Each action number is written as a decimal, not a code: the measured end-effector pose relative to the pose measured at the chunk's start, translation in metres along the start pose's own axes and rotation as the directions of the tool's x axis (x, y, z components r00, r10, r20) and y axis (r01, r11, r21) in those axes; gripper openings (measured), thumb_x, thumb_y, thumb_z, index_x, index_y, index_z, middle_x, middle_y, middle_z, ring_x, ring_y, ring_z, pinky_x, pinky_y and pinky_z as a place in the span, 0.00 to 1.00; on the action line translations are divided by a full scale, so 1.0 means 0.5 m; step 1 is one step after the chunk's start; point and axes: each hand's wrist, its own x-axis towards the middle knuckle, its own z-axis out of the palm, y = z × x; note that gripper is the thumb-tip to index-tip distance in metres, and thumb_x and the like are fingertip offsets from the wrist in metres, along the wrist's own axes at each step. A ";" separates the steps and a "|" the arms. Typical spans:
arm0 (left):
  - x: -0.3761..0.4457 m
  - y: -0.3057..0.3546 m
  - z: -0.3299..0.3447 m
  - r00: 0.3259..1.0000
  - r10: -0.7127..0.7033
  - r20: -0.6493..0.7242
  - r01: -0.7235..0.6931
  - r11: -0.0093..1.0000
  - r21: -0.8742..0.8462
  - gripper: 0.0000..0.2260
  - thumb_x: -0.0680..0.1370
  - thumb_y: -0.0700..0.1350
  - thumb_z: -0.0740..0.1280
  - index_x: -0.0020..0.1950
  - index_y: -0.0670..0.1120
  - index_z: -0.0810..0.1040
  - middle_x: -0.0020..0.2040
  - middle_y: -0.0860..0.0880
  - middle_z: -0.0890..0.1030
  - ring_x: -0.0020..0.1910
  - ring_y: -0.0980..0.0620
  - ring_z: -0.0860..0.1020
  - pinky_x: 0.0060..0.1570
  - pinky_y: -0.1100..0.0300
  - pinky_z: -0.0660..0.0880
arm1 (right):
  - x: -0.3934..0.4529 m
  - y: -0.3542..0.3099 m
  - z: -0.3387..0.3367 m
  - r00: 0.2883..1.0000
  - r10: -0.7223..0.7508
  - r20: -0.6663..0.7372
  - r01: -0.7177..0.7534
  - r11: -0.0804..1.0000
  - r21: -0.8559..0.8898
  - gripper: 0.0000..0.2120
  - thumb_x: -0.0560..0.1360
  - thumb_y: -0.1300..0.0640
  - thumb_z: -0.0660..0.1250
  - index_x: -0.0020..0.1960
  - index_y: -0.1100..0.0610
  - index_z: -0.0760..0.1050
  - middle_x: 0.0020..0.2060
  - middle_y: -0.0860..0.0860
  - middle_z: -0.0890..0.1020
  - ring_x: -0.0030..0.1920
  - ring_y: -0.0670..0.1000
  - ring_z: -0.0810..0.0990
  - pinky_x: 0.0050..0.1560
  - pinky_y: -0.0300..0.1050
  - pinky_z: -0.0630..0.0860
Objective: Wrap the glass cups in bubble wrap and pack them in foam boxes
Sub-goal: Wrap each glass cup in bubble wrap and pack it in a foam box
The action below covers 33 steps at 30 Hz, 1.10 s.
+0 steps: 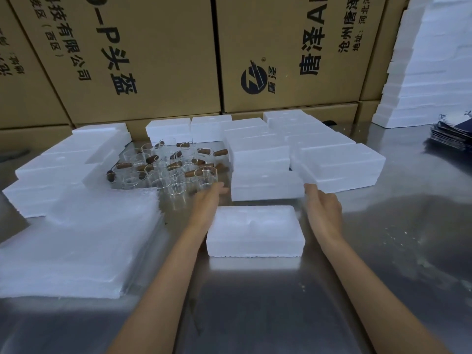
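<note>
head view: early stage. clear glass cups with brown wooden handles (pixel 168 166) unwrapped on steel table (pixel 383 238); white rectangular foam box (pixel 255 232) closed nearby. left hand (pixel 208 198) released, reaching cups; right hand (pixel 323 208) grasp unclear.

Both arms outstretched — left hand (pixel 208 200), right hand (pixel 323 204) (uncurled)

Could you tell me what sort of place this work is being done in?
Probably a warehouse packing station: printed cardboard cartons stacked behind a steel table, many white foam boxes, and a cluster of glass cups waiting.
</note>
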 end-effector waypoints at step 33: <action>-0.028 0.053 -0.116 0.946 0.298 0.126 -0.209 0.862 -0.462 0.08 0.73 0.48 0.73 0.51 0.48 0.81 0.51 0.46 0.85 0.49 0.49 0.84 0.48 0.59 0.80 | -0.074 -0.087 0.075 0.784 -0.580 0.220 0.613 0.780 -0.126 0.40 0.63 0.23 0.68 0.70 0.34 0.61 0.55 0.33 0.72 0.55 0.38 0.72 0.55 0.41 0.72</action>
